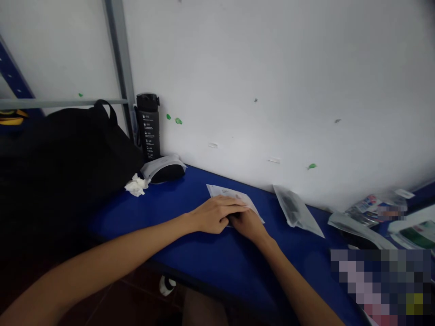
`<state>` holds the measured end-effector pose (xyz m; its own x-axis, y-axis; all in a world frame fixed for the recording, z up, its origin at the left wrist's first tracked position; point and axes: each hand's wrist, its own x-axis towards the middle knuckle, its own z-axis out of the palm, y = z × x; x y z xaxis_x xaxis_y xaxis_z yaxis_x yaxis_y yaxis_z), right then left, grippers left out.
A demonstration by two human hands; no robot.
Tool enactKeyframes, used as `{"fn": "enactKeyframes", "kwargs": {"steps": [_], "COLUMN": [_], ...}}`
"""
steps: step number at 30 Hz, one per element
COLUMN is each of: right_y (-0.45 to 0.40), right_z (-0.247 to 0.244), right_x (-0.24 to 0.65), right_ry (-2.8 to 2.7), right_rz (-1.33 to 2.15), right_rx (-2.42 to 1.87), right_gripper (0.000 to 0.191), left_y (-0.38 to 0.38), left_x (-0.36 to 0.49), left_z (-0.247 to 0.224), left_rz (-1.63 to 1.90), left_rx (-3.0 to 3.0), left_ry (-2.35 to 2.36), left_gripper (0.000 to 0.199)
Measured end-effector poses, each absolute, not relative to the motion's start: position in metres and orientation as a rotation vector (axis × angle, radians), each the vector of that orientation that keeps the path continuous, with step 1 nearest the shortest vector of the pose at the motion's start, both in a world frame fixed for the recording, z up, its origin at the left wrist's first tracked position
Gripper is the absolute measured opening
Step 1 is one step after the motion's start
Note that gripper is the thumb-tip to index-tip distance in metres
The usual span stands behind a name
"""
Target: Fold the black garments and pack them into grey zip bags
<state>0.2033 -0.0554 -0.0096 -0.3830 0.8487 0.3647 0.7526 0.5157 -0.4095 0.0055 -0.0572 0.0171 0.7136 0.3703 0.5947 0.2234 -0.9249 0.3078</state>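
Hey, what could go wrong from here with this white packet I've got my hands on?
The white printed packet under your left hand and right hand might slide on the smooth blue tabletop. Your right hand might also nudge the translucent bag lying close by.

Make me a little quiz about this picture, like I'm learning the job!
1. What is under the left hand and right hand on the blue table?
2. True or false: the black water bottle stands upright by the wall.
3. Which hand is nearer the crumpled tissue?

Key: 1. A white packet. 2. True. 3. The left hand.
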Motion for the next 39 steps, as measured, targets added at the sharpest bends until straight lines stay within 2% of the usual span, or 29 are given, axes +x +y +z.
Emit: {"fn": "enactKeyframes", "kwargs": {"steps": [4, 7, 12, 15, 17, 21, 24, 28, 31, 35, 37, 39], "right_y": [-0.063, -0.068, -0.075, -0.075, -0.073, -0.066, -0.061, -0.053, -0.049, -0.05, -0.053, -0.055], "right_z": [0.005, 0.009, 0.015, 0.019, 0.02, 0.016, 0.013, 0.007, 0.004, 0.005, 0.008, 0.01], "right_x": [0.199, 0.193, 0.19, 0.193, 0.196, 0.202, 0.205, 0.211, 0.214, 0.213, 0.211, 0.21], "right_ry": [-2.247, -2.208, -2.077, -1.988, -1.955, -1.912, -1.907, -1.952, -1.918, -1.874, -1.883, -1.898], "right_rz": [0.335, 0.154, -0.194, -0.409, -0.451, -0.295, -0.141, 0.067, 0.118, 0.163, 0.165, 0.153], "right_rx": [-1.043, -0.935, -0.772, -0.862, -1.012, -1.215, -1.225, -1.211, -1.159, -1.098, -1.069, -1.05], "right_gripper": [0.038, 0.042, 0.029, 0.018, 0.019, 0.034, 0.041, 0.022, 0.009, 0.008, 0.008, 0.015], "left_y": [-0.052, -0.048, -0.045, -0.043, -0.042, -0.04, -0.04, -0.044, -0.044, -0.038, -0.034, -0.031], "left_x": [0.0, -0.003, -0.007, -0.009, -0.009, -0.011, -0.013, -0.014, -0.012, -0.013, -0.014, -0.016], "left_z": [0.02, 0.02, 0.019, 0.018, 0.018, 0.018, 0.021, 0.025, 0.025, 0.02, 0.018, 0.017], "left_rz": [1.097, 1.175, 1.235, 1.25, 1.263, 1.269, 1.295, 1.286, 1.203, 1.223, 1.28, 1.333], "left_rx": [2.703, 2.66, 2.545, 2.551, 2.547, 2.497, 2.469, 2.528, 2.584, 2.547, 2.509, 2.458], "left_ry": [0.517, 0.592, 0.749, 0.777, 0.815, 0.929, 0.916, 0.783, 0.733, 0.808, 0.89, 0.995], "left_gripper": [0.078, 0.079, 0.076, 0.074, 0.074, 0.075, 0.069, 0.052, 0.048, 0.051, 0.047, 0.04]}}
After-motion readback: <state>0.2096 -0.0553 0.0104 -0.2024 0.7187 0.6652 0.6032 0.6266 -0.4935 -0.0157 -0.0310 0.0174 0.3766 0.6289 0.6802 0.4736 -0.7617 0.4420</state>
